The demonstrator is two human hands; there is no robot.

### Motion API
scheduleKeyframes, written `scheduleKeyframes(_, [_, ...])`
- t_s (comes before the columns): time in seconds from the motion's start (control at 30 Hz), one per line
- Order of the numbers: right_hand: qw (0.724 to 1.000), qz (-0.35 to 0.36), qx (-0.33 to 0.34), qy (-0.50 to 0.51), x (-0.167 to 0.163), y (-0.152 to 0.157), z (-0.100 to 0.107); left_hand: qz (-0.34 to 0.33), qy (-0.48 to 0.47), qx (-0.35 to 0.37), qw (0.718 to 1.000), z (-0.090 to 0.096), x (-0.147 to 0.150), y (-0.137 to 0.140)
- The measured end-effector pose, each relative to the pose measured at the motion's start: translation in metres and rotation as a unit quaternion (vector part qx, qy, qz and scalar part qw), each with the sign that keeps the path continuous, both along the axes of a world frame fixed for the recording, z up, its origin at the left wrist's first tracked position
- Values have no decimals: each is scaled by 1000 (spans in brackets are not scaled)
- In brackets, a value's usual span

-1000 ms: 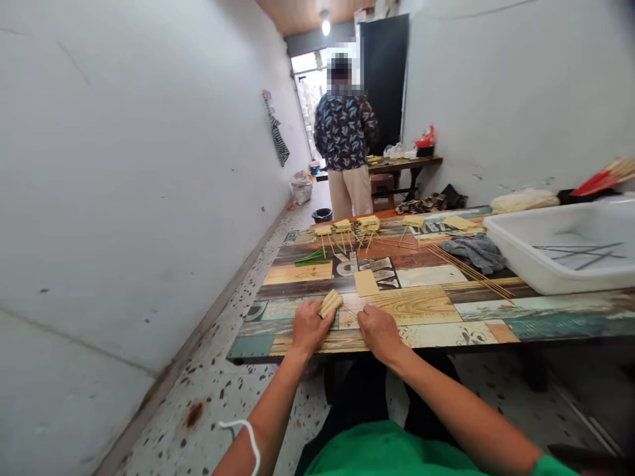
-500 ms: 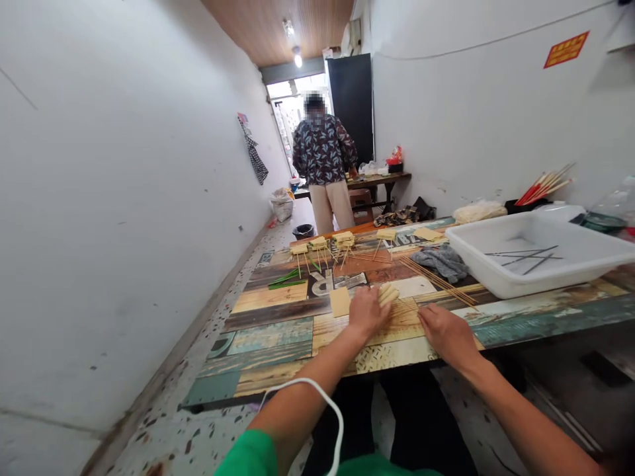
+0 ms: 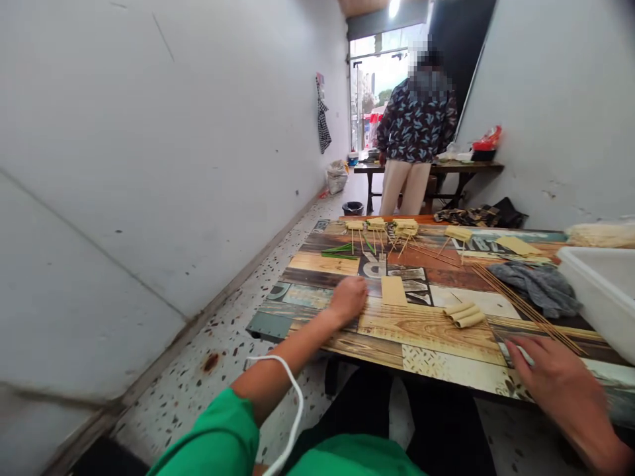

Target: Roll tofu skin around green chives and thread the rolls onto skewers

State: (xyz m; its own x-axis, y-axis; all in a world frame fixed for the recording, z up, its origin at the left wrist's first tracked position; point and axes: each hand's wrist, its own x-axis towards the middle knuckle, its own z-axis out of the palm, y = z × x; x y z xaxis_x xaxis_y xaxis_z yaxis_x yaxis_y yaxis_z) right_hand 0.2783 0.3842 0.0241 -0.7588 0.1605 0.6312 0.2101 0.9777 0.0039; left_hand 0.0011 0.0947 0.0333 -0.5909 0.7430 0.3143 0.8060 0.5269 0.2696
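Observation:
My left hand (image 3: 348,299) is low over the table, left of a flat yellow tofu sheet (image 3: 393,291); its fingers are curled together and hide whatever may be in them. To the right of that sheet lie a few rolled tofu sheets (image 3: 464,315) side by side, a thin stick tip poking out above them, with neither hand touching them. My right hand (image 3: 558,373), slightly blurred, hovers by the near right edge, thumb and forefinger apart, no held thing visible. Close beyond it lies a bundle of bamboo skewers (image 3: 528,307).
Several skewered tofu rolls (image 3: 405,228) stand along the far side, near green stalks (image 3: 340,251). On the right are a grey cloth (image 3: 536,287), another tofu sheet (image 3: 518,246) and a white tub (image 3: 590,284). A person (image 3: 419,125) stands beyond, at another table.
The view has swung left. My left hand has let go of the tofu rolls and moved left past the flat sheet. My right hand has drawn away from the rolls to the right.

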Motion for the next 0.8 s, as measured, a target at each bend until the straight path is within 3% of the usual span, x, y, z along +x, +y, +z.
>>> scheduleKeyframes(0.1, [997,45,55,2,-23,-15,16,78,11,-102,992,10,-54,-36])
scheduleKeyframes(0.17, [996,72,58,-2,-42,-28,23,100,15,-134,986,17,-88,-43])
scheduleKeyframes(0.37, [992,118,20,-36,-85,-62,35,84,-1,-133,988,24,-156,-13])
scheduleKeyframes(0.6, [978,146,10,-146,-120,-87,28,66,-49,-140,987,13,-181,8])
scheduleKeyframes(0.8, [955,94,42,-280,-153,-116,24,7,-46,-155,987,16,-162,-4])
